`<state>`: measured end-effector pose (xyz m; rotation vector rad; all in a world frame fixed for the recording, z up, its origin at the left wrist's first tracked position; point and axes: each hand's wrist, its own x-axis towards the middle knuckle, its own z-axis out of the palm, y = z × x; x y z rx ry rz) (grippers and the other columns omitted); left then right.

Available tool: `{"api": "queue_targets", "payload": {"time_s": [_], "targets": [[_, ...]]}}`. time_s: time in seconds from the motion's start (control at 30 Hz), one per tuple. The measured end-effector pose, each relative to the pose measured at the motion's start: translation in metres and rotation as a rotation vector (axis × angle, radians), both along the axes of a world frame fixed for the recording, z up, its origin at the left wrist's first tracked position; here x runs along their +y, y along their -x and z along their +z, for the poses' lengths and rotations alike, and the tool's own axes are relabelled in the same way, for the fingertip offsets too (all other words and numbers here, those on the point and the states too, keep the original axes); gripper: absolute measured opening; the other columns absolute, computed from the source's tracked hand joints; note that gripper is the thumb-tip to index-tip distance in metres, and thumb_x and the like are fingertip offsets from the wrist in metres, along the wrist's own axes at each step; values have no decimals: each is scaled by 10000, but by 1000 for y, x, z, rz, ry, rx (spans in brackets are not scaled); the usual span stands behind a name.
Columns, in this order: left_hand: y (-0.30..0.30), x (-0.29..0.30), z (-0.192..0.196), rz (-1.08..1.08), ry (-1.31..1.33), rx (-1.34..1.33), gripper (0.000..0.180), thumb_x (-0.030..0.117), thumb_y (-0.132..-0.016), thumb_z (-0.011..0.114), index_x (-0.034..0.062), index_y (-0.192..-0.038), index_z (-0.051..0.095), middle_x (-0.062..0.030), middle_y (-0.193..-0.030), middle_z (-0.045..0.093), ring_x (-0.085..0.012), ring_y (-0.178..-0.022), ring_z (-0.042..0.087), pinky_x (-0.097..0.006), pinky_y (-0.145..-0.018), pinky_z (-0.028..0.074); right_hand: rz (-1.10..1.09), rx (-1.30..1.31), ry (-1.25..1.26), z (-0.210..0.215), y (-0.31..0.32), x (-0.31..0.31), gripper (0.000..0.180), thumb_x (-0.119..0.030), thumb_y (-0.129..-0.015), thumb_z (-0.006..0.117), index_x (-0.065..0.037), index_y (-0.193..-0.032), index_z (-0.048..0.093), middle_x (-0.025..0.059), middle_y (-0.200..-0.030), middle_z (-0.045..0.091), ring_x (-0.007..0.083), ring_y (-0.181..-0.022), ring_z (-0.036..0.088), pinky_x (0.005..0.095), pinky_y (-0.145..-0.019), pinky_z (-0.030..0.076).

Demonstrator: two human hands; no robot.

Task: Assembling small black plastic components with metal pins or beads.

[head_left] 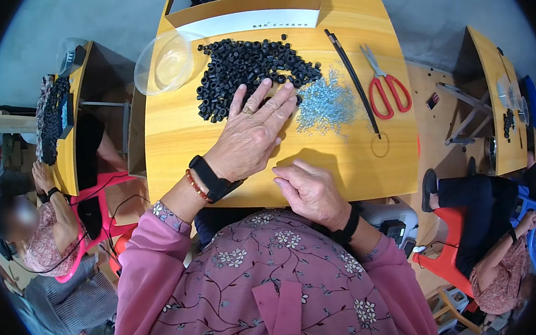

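My left hand (248,134) is open, its fingers spread and resting on the near edge of a heap of black beads (228,70). Touching that heap on its right is a loose patch of small pale blue beads (331,106). Lower down, by the near edge of the yellow wooden table (368,169), my right hand (316,193) is closed with the fingers curled in. Whatever it may hold is hidden from view.
A cardboard box (242,19) full of black beads stands at the far edge. Left of the heap sits a clear plastic tub (143,63). To the right lie a thin black stick (354,73) and red-handled scissors (388,95). People sit at side tables left and right.
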<state>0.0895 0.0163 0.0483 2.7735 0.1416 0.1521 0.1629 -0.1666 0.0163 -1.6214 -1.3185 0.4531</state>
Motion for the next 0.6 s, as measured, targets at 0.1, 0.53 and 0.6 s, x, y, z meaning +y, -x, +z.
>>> {"api": "queue_targets", "payload": {"time_s": [0.1,0.53,0.6], "targets": [[-3,1,-8,-28,-56,17,733,46,-815,626,96,-1496,359,-77,-1596,280,-360,-1470,224,-559,-1178,89,3,-8,4,1,1,1,146,-62,-849,667,-7,-984,654,139,-842,625,333,-731,643,397,-642,520],[6,2,9,37,-102,23,549,64,-793,670,92,-1327,548,-99,-1584,298,-364,-1462,236,-570,-1170,105,-2,7,-23,1,0,0,147,-16,-831,684,10,-974,661,137,-793,626,305,-701,641,373,-617,507],[14,4,14,52,-85,35,553,64,-791,674,97,-1328,548,-102,-1585,295,-364,-1463,234,-567,-1170,106,-17,16,-36,1,1,0,144,-17,-835,687,12,-974,662,137,-787,628,306,-690,637,373,-612,506]]}}
